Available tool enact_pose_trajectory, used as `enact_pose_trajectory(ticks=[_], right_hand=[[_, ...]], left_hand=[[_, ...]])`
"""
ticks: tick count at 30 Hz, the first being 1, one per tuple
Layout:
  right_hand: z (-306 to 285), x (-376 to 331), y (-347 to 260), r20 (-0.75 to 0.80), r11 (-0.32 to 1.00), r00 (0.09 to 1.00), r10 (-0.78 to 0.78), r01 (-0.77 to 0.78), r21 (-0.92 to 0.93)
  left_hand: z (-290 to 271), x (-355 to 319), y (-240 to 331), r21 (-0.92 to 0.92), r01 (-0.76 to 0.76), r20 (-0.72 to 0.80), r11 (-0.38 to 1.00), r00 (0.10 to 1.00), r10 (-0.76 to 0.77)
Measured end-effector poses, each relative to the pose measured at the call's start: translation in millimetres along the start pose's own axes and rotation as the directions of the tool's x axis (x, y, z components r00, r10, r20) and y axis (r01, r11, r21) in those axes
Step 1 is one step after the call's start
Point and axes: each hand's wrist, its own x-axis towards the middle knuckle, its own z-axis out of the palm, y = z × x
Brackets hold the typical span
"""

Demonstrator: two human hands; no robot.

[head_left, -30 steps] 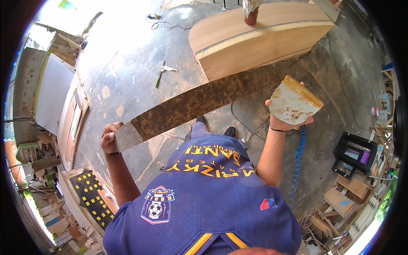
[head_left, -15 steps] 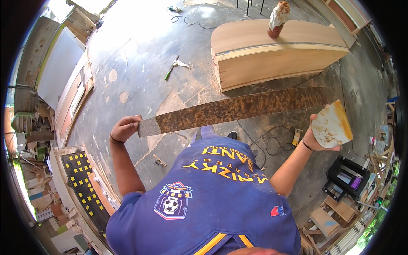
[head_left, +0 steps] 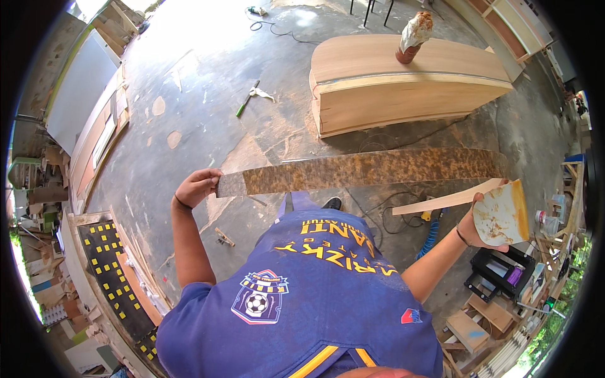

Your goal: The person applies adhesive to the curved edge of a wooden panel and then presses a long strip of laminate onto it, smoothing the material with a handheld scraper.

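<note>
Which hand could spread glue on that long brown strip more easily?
Probably the right hand: it already holds the smeared spreader card near the strip's far end. The left hand is busy pinching the strip's other end, keeping it up.

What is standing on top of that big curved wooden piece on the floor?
On the curved wooden piece stands a reddish-brown bottle, its upper part wrapped in pale crusted material. The wrapping hides its top and whatever is inside. The rest of the upper face looks bare.

Left hand grips the near end of a long mottled brown veneer strip, held level above the concrete floor. Right hand holds a glue-smeared scraper. A curved wooden cabinet lies beyond.
</note>
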Motion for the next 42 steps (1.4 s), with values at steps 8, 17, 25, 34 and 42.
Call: enact_pose_trajectory(ticks=[8, 17, 25, 34, 42], right_hand=[[-5, -3, -7, -0.031, 0.996, 0.999, -0.044, 0.041, -0.075], [-4, -9, -10, -0.067, 0.994, 0.996, -0.057, 0.051, -0.092], [-13, -17, -7, -0.161, 0.987, 0.979, -0.129, 0.111, -0.114], [-23, -26, -13, -0.166, 0.980, 0.966, -0.197, 0.188, -0.072], [-39, -29, -24, -0.256, 0.976, 0.943, -0.213, 0.192, -0.103]], left_hand=[[-2, 28, 2, 0.031, 0.026, -0.031, 0.999, 0.999, -0.025], [15, 45, 9, -0.014, -0.049, -0.090, 0.999, 0.995, 0.047], [0, 41, 1, 0.002, -0.124, -0.166, 0.992, 0.978, 0.123], [-33, 28, 2, 0.122, -0.101, -0.310, 0.987, 0.941, 0.134], [-74, 10, -7, 0.084, -0.179, -0.317, 0.980, 0.928, 0.197]])
